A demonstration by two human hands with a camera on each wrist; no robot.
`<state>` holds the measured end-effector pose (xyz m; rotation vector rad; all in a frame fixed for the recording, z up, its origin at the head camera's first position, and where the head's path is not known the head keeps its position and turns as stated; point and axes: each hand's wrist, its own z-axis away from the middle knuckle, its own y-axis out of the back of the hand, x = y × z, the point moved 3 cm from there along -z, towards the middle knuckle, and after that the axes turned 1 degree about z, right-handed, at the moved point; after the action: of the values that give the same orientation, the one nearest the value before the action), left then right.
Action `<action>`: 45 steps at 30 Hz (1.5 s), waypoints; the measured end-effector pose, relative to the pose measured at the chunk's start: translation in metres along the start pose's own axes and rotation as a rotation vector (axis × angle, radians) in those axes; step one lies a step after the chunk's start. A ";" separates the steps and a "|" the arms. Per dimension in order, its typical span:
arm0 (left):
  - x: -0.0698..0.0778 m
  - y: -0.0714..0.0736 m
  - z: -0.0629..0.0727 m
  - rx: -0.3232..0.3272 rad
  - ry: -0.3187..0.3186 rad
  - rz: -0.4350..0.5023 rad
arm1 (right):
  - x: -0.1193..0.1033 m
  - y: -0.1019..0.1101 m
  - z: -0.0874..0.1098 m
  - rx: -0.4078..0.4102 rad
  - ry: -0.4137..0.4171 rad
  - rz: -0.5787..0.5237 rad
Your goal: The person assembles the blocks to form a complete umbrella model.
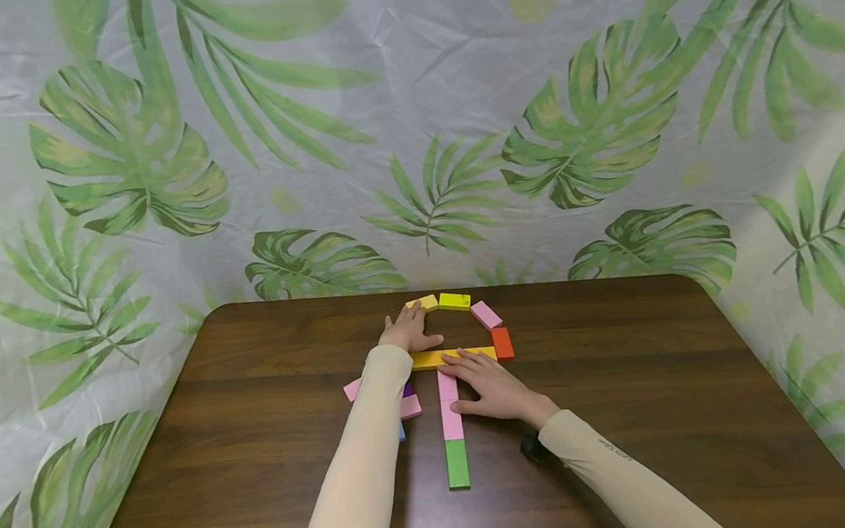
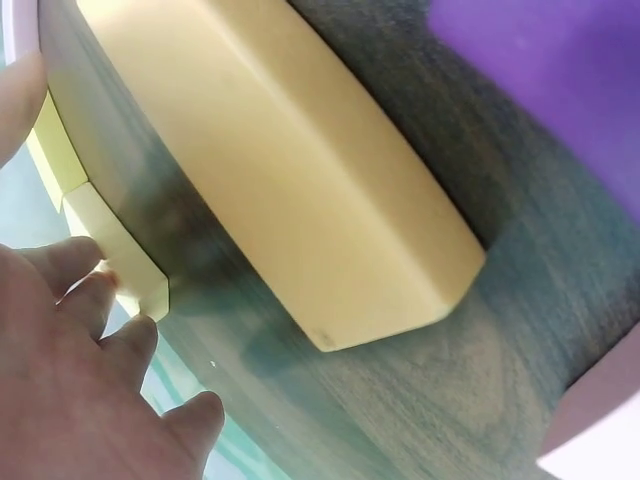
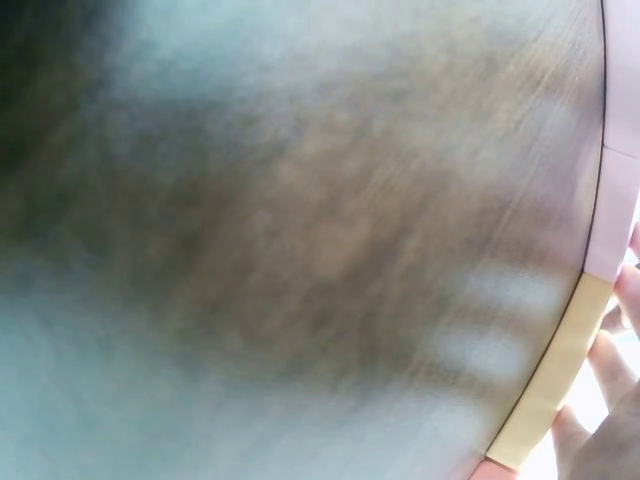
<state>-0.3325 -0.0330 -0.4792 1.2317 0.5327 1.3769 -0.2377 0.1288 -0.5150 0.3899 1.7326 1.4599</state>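
Observation:
Toward the table's far edge, my left hand [image 1: 407,330] touches a pale yellow block [image 1: 425,303] with its fingertips. Beside it a bright yellow block [image 1: 454,301], a pink block [image 1: 486,314] and a red block [image 1: 502,343] curve round to the right. A long orange-yellow block [image 1: 424,360] lies across under this arc. My right hand [image 1: 497,388] has its fingers spread at that long block, its thumb by the pink blocks [image 1: 451,421] of the column below. A green block [image 1: 457,464] ends the column. In the left wrist view the long block [image 2: 280,180] fills the middle.
Left of the column, partly behind my left forearm, lie loose blocks: a pink one [image 1: 409,406], a purple one [image 1: 407,389], a blue one [image 1: 402,434] and another pink one [image 1: 351,390]. A leaf-patterned curtain [image 1: 445,172] hangs behind the brown table [image 1: 258,439].

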 end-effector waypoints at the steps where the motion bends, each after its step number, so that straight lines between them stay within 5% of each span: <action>1: 0.000 0.000 0.000 0.002 -0.001 -0.002 | 0.000 0.000 0.000 0.000 0.001 0.002; 18: -0.006 0.002 0.002 0.014 -0.042 -0.014 | 0.000 -0.001 -0.002 0.004 0.013 -0.008; 28: -0.030 0.011 0.015 0.028 -0.095 0.023 | 0.001 0.000 -0.003 -0.014 -0.028 -0.006; 45: -0.080 0.014 0.072 0.155 -0.336 0.059 | 0.000 0.000 -0.002 -0.021 -0.029 -0.003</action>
<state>-0.2921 -0.1334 -0.4707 1.5788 0.3740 1.1600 -0.2393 0.1274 -0.5152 0.3957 1.6933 1.4624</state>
